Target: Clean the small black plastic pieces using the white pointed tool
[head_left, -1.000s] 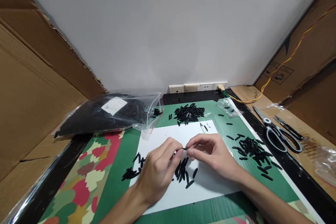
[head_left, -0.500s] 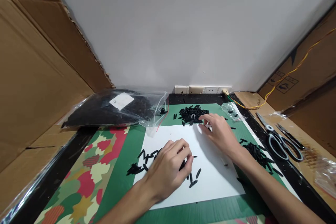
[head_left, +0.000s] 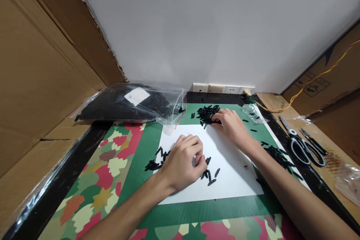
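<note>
Even, fairly bright indoor light from above; the grey wall (head_left: 210,26) is smoothly lit, shading darker toward the top corners. Shadows under the hands are soft and short. Faint glare on the plastic bag (head_left: 132,103). Wide-angle lens bends the cardboard (head_left: 36,75) edges; focus is sharp, no motion blur

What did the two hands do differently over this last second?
The right hand left the left hand and reached away to the far pile of black pieces, now touching it. The left hand sank onto the white sheet. Scissors and bag stayed put.
</note>
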A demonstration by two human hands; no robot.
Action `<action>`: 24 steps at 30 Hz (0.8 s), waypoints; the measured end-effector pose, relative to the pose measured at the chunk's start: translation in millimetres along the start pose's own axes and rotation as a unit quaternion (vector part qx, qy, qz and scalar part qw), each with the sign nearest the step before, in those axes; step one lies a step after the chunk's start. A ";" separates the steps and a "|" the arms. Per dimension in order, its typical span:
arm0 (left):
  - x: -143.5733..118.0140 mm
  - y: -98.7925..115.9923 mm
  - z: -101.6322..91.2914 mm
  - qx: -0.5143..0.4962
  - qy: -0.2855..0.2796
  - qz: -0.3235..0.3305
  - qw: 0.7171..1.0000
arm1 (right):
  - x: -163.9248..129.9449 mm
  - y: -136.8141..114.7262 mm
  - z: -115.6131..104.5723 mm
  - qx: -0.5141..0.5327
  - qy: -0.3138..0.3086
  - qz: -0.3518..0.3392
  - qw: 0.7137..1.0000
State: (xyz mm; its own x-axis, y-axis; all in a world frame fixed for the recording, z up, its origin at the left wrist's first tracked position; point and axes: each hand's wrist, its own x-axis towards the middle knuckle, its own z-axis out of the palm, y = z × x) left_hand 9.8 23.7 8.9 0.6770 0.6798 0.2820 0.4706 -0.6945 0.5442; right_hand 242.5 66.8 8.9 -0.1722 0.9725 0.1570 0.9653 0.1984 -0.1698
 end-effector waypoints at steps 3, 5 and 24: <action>0.2 2.8 3.4 0.010 -0.017 0.034 0.999 | -0.5 1.1 1.6 -0.007 0.006 -0.016 1.000; -0.2 5.4 5.3 0.015 -0.024 0.058 0.998 | -0.8 0.3 3.2 -0.011 0.011 -0.028 0.999; 2.8 -6.8 -4.9 -0.003 -0.127 0.132 0.983 | 0.7 1.8 6.0 0.048 0.011 -0.017 0.999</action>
State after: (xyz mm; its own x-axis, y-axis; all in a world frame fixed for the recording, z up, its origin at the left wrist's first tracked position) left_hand 5.8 31.4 9.8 0.8949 0.3951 0.2075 0.2572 -0.8366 0.4838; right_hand 243.0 68.5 2.9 -0.1993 0.9621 0.1861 0.9355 0.2433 -0.2563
